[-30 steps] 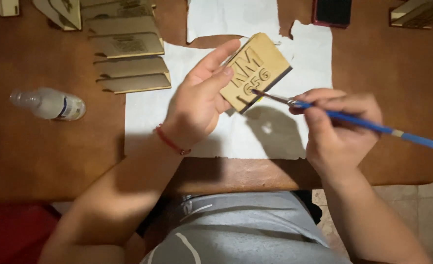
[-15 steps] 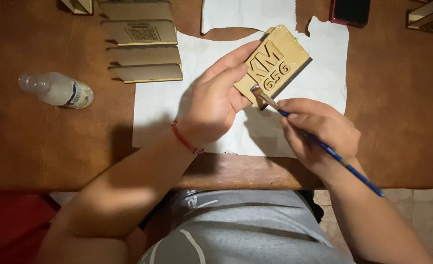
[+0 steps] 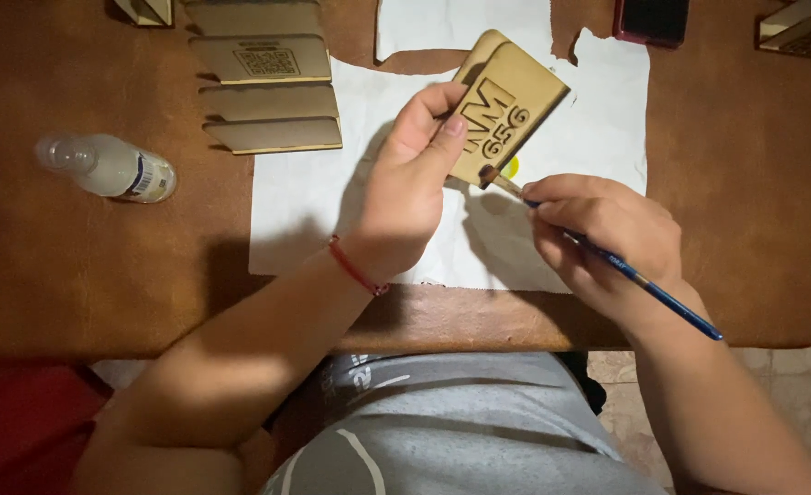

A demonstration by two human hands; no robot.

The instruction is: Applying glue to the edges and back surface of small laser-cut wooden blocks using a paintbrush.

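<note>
At the far left I see a small clear bottle lying on its side on the brown table, well apart from the work. Right of it, 4 wooden plaques lie in an overlapping row at the far edge, apparently parked out of the way. White paper covers the middle, presumably to shield the table. My left hand pinches a wooden plaque with cut-out characters, tilted above the paper so its lower edge faces the brush. My right hand is closed around a blue paintbrush, bristles touching that edge.
</note>
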